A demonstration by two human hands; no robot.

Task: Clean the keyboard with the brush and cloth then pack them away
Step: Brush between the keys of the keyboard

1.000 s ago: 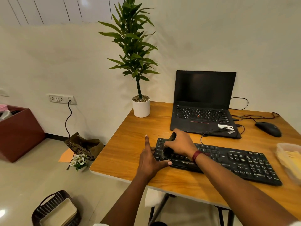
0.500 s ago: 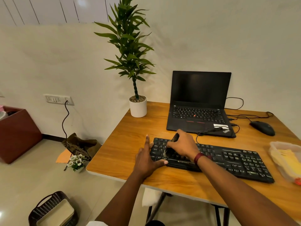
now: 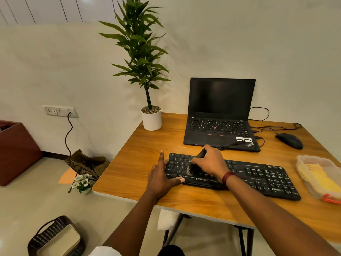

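Observation:
A black keyboard (image 3: pixel 258 177) lies across the front of the wooden desk (image 3: pixel 132 163). My right hand (image 3: pixel 209 163) grips a dark brush (image 3: pixel 193 166) whose bristles rest on the keys at the keyboard's left end. My left hand (image 3: pixel 161 177) lies flat against the keyboard's left edge, fingers spread, thumb on its front corner. A clear plastic container (image 3: pixel 317 174) at the right edge holds a yellow cloth (image 3: pixel 319 177).
An open black laptop (image 3: pixel 219 115) sits behind the keyboard, with a mouse (image 3: pixel 289 140) and cables to its right. A potted plant (image 3: pixel 145 71) stands at the desk's back left corner. On the floor are a woven basket (image 3: pixel 55 237), a paper bag (image 3: pixel 84 163) and a brown box (image 3: pixel 16 150).
The camera has shifted a little, so the scene sits slightly differently in the frame. My right hand has edged the brush slightly over the left keys. My left hand stays at the keyboard's edge.

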